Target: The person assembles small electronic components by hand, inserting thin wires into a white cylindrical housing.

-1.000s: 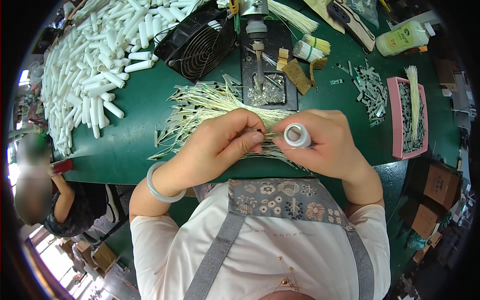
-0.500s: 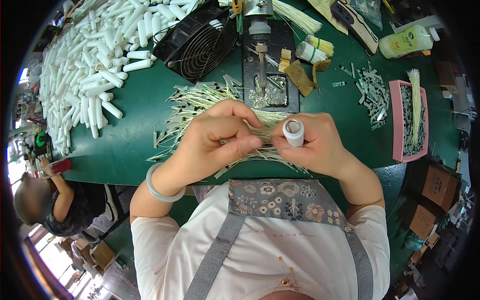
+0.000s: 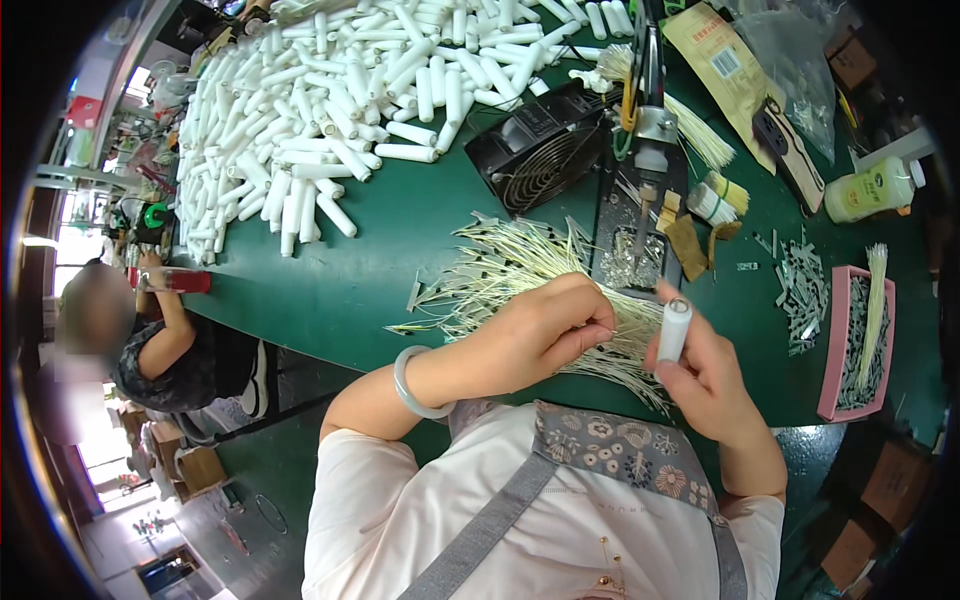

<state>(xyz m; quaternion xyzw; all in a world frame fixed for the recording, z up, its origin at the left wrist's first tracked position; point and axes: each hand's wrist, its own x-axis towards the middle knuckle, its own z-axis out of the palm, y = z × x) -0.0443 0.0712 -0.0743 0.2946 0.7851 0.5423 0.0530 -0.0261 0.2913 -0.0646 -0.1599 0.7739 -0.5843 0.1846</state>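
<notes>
My right hand (image 3: pixel 712 385) holds a white tube (image 3: pixel 675 335) with an open metal-rimmed end, pointing up and away from me. Its index finger stretches out behind the tube. To its left, my left hand (image 3: pixel 560 325) is closed in a pinch; whatever the fingertips hold is too small to make out. Both hands are above a spread pile of thin pale wires (image 3: pixel 480 290) with small dark strips at their far ends. Beyond the hands stands a soldering iron (image 3: pixel 648 190), its tip over a tray of solder bits (image 3: pixel 635 255).
A heap of white tubes (image 3: pixel 330 130) covers the far left. Beside the iron sits a black fan (image 3: pixel 545 150). On the right are loose small circuit strips (image 3: pixel 800 300), a pink box (image 3: pixel 828 370) and a bottle (image 3: pixel 870 190). Another person (image 3: pixel 165 340) sits at the left.
The view has swung left, so the table's things appear further right. My right hand has drawn apart from the left, and the tube now shows more of its side.
</notes>
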